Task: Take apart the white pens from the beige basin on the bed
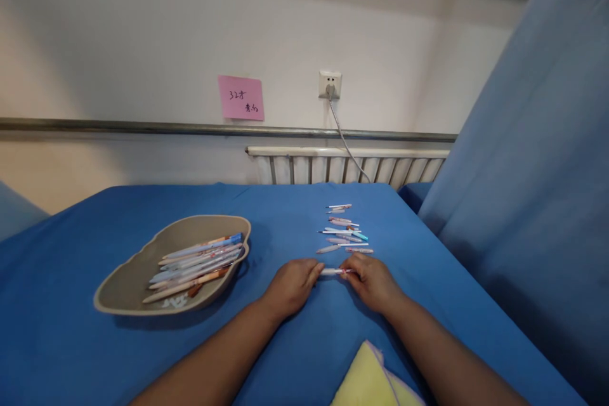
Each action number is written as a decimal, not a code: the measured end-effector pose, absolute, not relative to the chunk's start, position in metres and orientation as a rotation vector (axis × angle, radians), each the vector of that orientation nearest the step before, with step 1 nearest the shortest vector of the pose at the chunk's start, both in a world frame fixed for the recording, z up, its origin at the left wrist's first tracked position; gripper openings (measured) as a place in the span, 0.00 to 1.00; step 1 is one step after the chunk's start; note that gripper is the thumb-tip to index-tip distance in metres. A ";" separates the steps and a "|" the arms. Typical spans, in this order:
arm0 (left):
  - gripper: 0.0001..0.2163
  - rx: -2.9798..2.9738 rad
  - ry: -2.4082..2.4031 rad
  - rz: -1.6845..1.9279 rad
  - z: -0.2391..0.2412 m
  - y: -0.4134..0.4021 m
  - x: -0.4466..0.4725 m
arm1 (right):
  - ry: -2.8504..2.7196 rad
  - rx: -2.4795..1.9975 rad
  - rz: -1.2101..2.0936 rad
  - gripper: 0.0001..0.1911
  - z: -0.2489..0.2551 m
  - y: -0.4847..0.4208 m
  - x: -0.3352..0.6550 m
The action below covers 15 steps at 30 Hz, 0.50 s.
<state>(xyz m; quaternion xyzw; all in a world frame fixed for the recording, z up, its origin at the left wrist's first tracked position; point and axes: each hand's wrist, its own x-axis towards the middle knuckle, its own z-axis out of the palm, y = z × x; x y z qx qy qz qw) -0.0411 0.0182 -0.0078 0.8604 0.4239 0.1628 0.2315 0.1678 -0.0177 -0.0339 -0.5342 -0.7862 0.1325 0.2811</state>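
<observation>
Between my two hands a white and pink pen [332, 272] lies crosswise, just above the blue cloth. Its left end is pinched in the fingers of my left hand [294, 282]. At its right end the fingers of my right hand [372, 280] are closed on it, near a pink part. Beyond my hands lie several pen parts [340, 240], among them barrels and thin white refills, in a loose column. To the left a beige tray [128, 276] holds several pens [200, 263], pale, blue and brown. The pen's tips are hidden by my fingers.
A folded yellow cloth [366, 380] lies at the near edge, between my forearms. Blue cloth [280, 216] covers the table. Behind it are a radiator [304, 153], a plugged-in cable [343, 139] and a pink note [241, 98] on the wall. A blue curtain [523, 171] hangs right.
</observation>
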 end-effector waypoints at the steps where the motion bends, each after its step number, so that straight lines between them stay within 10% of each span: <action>1: 0.17 2.358 1.176 0.488 -0.008 0.018 -0.041 | -2.105 -1.433 0.357 0.07 -0.035 -0.017 0.168; 15: 0.14 2.285 1.119 0.568 -0.009 0.016 -0.041 | -2.109 -1.422 0.390 0.06 -0.036 -0.016 0.168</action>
